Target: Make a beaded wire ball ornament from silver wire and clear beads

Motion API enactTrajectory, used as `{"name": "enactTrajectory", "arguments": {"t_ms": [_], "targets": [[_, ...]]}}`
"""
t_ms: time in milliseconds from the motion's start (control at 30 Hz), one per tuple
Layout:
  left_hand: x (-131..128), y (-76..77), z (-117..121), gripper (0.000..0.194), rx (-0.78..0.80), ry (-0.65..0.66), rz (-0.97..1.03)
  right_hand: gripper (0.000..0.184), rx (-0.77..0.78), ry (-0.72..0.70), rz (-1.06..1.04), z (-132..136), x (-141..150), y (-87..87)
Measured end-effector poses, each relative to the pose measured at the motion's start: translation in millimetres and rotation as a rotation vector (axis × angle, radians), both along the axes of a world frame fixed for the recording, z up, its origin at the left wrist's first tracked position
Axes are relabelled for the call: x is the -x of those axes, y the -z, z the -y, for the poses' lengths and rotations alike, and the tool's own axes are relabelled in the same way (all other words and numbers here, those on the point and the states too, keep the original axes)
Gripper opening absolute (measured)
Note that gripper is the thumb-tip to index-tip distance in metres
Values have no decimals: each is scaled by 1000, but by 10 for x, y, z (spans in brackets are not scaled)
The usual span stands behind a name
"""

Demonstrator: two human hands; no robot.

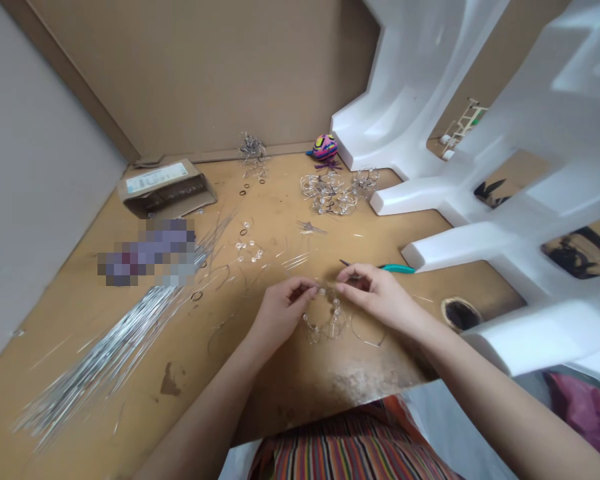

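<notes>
Near the front of the tan table, a wire ring with clear beads point(336, 312) hangs between my hands. My left hand point(285, 305) pinches its upper left part between thumb and fingers. On the other side my right hand point(367, 287) has thumb and forefinger closed at the ring's upper right, where thin wire shows faintly. Just behind the right hand lie pliers with teal handles point(399, 269), partly covered by that hand. A loose curved wire point(373, 343) rests below the right wrist. Several loose clear beads point(250, 251) sit beyond my left hand.
A bundle of straight silver wires point(115, 360) spreads over the left side, with an open cardboard box point(167, 188) behind it. Beaded wire pieces point(330, 195) are heaped at the back, near a colourful ball-shaped thing point(325, 148). White moulded structure point(445, 250) borders the right; a round hole point(460, 313) pierces the table.
</notes>
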State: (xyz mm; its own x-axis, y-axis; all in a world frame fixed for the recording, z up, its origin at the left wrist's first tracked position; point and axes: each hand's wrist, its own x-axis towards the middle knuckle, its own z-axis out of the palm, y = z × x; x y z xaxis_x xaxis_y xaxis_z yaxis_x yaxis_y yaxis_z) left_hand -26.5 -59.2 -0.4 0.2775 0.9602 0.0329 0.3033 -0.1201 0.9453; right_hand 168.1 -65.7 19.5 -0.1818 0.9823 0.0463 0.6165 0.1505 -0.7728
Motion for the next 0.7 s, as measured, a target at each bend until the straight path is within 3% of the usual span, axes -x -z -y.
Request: {"name": "enactTrajectory", "arguments": {"t_ms": [200,333,500,700], "targets": [[-29,11,17,14,-77,28,3,40,128,-56,-120,15,17,170],[-18,9,17,14,-95,29,4,30,202,-125,-306,-40,53,185],[-27,4,40,14,-104,48,-11,7,134,-150,-264,-19,24,215],[-42,-35,67,13,-122,46,-4,15,-83,-164,-28,16,15,113]]}}
